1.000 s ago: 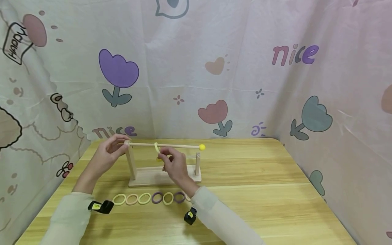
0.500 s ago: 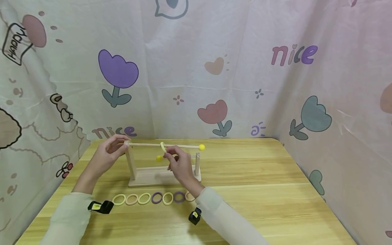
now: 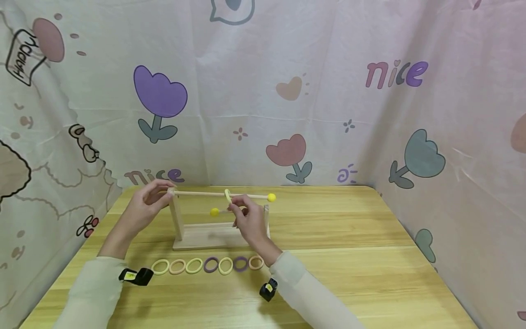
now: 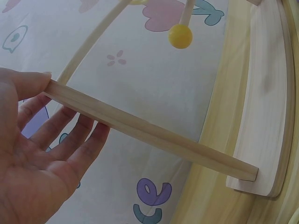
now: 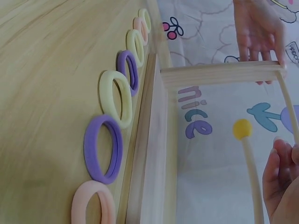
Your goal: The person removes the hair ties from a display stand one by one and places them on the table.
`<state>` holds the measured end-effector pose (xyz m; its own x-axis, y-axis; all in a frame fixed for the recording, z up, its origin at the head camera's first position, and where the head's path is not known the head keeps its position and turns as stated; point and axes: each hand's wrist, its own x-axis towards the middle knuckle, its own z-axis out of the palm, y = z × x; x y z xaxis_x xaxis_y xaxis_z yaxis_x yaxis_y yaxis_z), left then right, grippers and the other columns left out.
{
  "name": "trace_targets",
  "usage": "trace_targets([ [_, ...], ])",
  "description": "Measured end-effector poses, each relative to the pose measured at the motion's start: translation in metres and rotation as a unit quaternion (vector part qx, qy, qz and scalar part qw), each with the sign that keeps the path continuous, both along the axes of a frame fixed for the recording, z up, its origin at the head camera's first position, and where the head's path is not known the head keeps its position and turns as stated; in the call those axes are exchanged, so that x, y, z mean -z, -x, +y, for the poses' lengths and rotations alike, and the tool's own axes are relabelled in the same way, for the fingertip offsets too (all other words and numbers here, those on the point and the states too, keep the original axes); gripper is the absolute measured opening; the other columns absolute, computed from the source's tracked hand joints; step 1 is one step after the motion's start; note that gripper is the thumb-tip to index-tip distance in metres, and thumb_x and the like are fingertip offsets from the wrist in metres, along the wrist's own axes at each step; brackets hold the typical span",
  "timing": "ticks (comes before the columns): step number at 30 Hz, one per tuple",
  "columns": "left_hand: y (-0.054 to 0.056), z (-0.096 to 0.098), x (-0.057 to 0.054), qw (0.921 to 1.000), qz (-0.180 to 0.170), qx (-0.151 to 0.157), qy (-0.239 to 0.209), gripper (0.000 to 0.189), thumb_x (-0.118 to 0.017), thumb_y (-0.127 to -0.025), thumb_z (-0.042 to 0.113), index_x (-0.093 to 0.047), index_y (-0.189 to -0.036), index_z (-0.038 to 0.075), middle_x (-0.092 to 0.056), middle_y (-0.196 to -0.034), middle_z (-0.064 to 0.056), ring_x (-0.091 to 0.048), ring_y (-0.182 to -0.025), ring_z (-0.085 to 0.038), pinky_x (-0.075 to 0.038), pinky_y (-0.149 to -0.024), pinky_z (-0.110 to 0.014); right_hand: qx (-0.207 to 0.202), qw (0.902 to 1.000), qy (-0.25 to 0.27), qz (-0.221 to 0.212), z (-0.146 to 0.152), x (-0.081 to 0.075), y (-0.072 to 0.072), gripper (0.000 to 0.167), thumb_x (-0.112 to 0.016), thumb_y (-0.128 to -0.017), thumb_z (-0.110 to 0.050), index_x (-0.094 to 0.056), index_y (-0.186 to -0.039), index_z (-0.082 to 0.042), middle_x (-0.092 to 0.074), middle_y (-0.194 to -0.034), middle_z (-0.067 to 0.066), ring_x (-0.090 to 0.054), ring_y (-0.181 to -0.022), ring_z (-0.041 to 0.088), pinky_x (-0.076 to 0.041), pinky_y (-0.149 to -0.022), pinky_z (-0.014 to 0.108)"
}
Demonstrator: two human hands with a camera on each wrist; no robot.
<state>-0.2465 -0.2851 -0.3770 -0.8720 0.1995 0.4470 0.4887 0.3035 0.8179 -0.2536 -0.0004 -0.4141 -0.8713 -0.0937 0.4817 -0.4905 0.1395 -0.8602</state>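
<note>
My left hand (image 3: 144, 205) holds the top of the left post (image 4: 149, 130) of a wooden rack (image 3: 197, 242), thumb at its end and fingers along its side. The upper rod (image 3: 197, 193) runs right from that post to a yellow ball tip (image 3: 271, 197). Around this rod, right of its middle, hangs a pale yellow hair tie (image 3: 227, 194). My right hand (image 3: 251, 221) pinches its lower side between thumb and fingers. A lower rod, partly hidden behind my right hand, ends in another yellow ball (image 4: 180, 36). In the right wrist view the pinched hair tie cannot be made out.
In front of the rack, a row of several hair ties lies flat on the wooden table (image 3: 349, 274): yellow (image 3: 160, 267), purple (image 5: 103, 148) and peach (image 3: 256, 262). A printed cloth (image 3: 230, 91) hangs behind and at both sides. Each wrist carries a black camera.
My right hand has moved right along the upper rod, bringing the yellow hair tie with it toward the ball tip. The peach hair tie at the row's right end is now uncovered. My left hand stays put.
</note>
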Motion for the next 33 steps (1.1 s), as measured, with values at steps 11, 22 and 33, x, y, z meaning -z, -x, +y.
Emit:
trace_targets([
  [11,-0.001,0.001,-0.001,1.0000,-0.002,0.005,-0.003,0.021,-0.057,-0.104,0.004,-0.060,-0.125,0.007,-0.066,-0.115,0.016,-0.066,-0.108,0.005,-0.056,-0.088,-0.010,0.007,0.9996,0.023,0.014,0.012,-0.015,-0.017,0.010,-0.064,-0.097,0.007,-0.067,-0.104,0.013,-0.073,-0.090,0.031,-0.056,-0.050,0.053,-0.042,-0.043,0.008],
  [22,-0.002,0.001,-0.001,0.9999,-0.003,-0.006,0.009,0.020,-0.057,-0.105,0.007,-0.060,-0.124,0.010,-0.065,-0.116,0.016,-0.066,-0.109,0.004,-0.056,-0.089,-0.010,0.014,0.9995,0.029,-0.006,0.021,-0.015,-0.015,0.010,-0.065,-0.096,0.008,-0.068,-0.103,0.014,-0.073,-0.090,0.032,-0.057,-0.052,0.057,-0.042,-0.042,0.008],
  [33,-0.002,0.001,-0.001,1.0000,-0.002,-0.004,0.008,0.020,-0.058,-0.105,0.007,-0.061,-0.124,0.011,-0.065,-0.116,0.014,-0.066,-0.109,0.004,-0.056,-0.088,-0.010,0.043,0.9990,0.012,0.002,0.038,0.007,0.003,0.009,-0.076,-0.092,-0.001,-0.076,-0.099,0.005,-0.077,-0.088,0.022,-0.062,-0.049,0.045,-0.048,-0.041,0.016],
])
